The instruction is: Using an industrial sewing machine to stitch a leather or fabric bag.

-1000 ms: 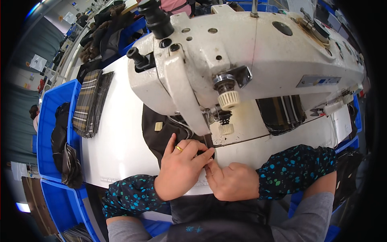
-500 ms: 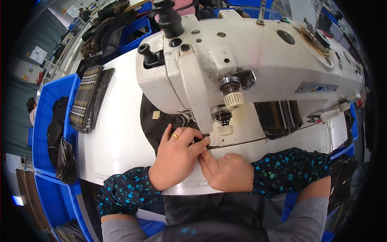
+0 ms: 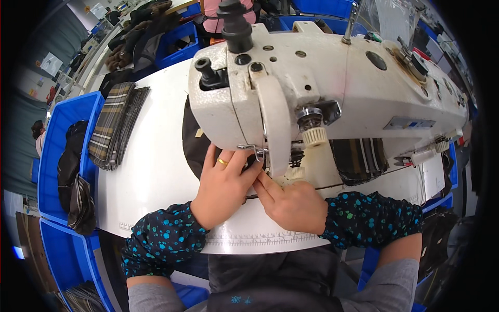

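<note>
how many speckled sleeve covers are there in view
2: the left speckled sleeve cover is just behind the left hand, and the right speckled sleeve cover just behind the right hand. More could be hidden behind the sewing machine.

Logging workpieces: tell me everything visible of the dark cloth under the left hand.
The dark cloth, near-black, looks smooth, with a curved left edge and a small pale tab. It lies roughly flat on the white table, partly hidden by the white sewing machine. The left hand rests on its near part; whether the right hand touches it is unclear.
</note>
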### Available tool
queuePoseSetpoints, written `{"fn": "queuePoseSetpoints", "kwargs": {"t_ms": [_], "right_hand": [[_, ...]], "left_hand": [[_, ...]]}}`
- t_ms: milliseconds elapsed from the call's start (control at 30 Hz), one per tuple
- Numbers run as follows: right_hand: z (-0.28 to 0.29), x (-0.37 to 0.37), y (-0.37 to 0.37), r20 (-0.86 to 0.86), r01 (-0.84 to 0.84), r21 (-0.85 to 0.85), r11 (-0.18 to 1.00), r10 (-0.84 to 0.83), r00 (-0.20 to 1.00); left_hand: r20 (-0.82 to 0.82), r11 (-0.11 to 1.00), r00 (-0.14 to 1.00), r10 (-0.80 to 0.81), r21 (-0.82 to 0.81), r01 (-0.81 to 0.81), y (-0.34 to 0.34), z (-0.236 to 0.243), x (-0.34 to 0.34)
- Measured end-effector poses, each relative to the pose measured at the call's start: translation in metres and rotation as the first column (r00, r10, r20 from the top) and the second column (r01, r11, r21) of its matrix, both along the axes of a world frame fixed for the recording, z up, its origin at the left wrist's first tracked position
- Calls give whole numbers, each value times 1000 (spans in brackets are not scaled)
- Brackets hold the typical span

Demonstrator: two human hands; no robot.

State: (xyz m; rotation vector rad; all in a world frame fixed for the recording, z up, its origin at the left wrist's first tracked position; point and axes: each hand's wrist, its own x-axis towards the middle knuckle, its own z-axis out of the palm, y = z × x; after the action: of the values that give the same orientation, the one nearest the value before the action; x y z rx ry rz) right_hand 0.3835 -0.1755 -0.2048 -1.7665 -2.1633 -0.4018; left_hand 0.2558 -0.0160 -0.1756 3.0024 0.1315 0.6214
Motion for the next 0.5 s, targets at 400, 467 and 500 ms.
{"fn": "queuePoseSetpoints", "kwargs": {"t_ms": [400, 467, 500], "right_hand": [[-6, 2, -2, -56, -68, 8, 998, 68, 996], [-2, 1, -2, -54, -64, 0, 998, 64, 996], [-1, 1, -2, -51, -60, -8, 998, 60, 997]], "left_hand": [[44, 999, 999, -20, -36, 22, 5, -7, -7], [67, 997, 997, -41, -68, 45, 7, -8, -5], [70, 997, 996, -49, -64, 53, 6, -8, -4]]}}
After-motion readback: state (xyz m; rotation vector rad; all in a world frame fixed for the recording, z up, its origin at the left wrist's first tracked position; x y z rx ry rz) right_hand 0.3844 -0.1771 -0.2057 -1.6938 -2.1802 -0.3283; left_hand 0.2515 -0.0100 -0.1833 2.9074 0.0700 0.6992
